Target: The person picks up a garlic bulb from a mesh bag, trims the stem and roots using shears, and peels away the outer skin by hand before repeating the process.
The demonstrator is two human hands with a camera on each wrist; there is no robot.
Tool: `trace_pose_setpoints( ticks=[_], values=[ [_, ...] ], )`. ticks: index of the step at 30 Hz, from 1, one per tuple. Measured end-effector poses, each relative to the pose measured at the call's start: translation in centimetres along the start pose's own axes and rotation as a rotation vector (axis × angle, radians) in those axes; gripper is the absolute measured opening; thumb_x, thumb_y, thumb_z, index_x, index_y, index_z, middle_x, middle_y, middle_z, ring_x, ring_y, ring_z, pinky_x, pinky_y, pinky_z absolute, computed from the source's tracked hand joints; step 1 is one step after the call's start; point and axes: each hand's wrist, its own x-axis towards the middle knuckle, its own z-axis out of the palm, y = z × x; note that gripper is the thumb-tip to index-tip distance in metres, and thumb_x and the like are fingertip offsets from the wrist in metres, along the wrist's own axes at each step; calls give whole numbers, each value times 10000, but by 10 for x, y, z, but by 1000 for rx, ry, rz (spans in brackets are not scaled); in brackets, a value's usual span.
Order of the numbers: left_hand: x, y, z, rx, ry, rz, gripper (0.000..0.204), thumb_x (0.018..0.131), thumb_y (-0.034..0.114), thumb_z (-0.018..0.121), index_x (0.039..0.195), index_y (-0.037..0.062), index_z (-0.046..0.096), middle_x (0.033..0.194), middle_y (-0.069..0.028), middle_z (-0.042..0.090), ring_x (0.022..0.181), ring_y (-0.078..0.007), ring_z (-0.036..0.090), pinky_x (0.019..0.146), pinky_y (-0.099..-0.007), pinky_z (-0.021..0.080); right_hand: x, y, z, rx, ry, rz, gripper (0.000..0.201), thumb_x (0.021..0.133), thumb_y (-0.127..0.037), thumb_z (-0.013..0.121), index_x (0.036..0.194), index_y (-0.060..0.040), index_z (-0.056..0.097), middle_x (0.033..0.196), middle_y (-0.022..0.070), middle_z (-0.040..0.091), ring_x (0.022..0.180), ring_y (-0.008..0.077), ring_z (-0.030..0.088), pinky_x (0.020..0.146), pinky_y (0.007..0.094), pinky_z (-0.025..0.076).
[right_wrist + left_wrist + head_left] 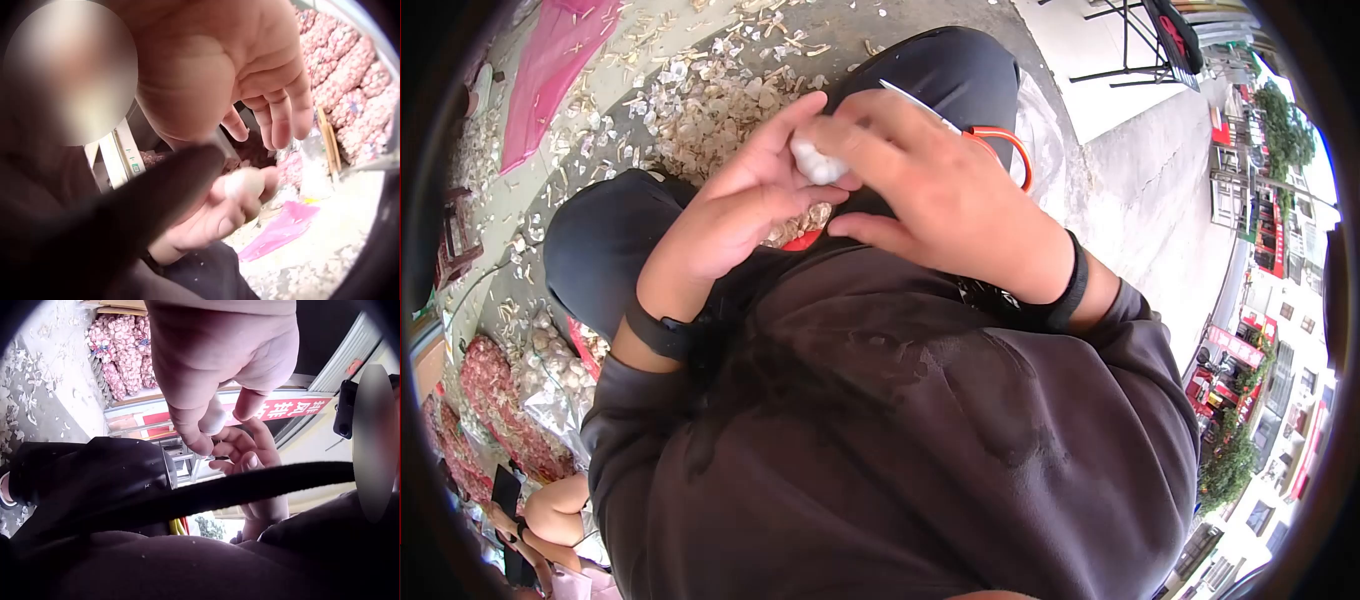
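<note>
A white garlic bulb [818,163] rests in the fingers of my left hand [735,205], whose index finger points up and away. The right wrist view shows the bulb [245,185] gripped by the left hand [209,222], its thumb in front. My right hand [955,190] is just beside and over the bulb, its fingers loosely bent and apart; in the right wrist view the right hand [231,69] has nothing between its fingers. Scissors with orange handles [1022,150] lie on the right thigh, partly hidden under the right hand.
Garlic skins [710,120] cover the ground ahead, beside a pink sheet [560,75]. Garlic-filled net bags [505,400] and a clear bag [555,375] stand at the left, near another person's legs [558,515]. A black-framed stand [1145,65] is at upper right.
</note>
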Motion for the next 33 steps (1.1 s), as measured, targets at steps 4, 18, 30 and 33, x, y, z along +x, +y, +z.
trace_pose_setpoints(
  ticks=[4,18,30,33],
  values=[
    [-6,-3,4,-39,-62,-25,755,871,5,467,1536,66,114,1460,-190,387,1327,-280,438,1082,-414,375,0,7,13,124,-12,-29,349,735,-28,709,1055,-45,573,970,124,577,854,295,611,702,382,512],
    [-22,19,-28,418,325,-29,382,930,60,507,1305,-3,535,1142,-134,659,1067,-171,605,954,-296,435,-213,130,12,731,-87,1354,179,817,-40,573,969,3,658,1014,87,649,878,173,636,729,298,545],
    [-24,14,-35,548,521,-23,314,938,76,542,1244,14,578,1039,-73,662,981,-129,595,891,-266,442,-210,223,58,1114,699,1123,265,969,-218,550,1149,-24,560,1213,146,606,1066,267,612,939,359,504],
    [-24,15,-36,537,526,-31,305,944,93,547,1238,21,585,1036,-71,662,978,-123,594,883,-263,441,-214,249,64,1599,628,1213,297,953,-291,512,1091,-41,594,1088,119,663,981,213,650,845,318,534]
  ],
)
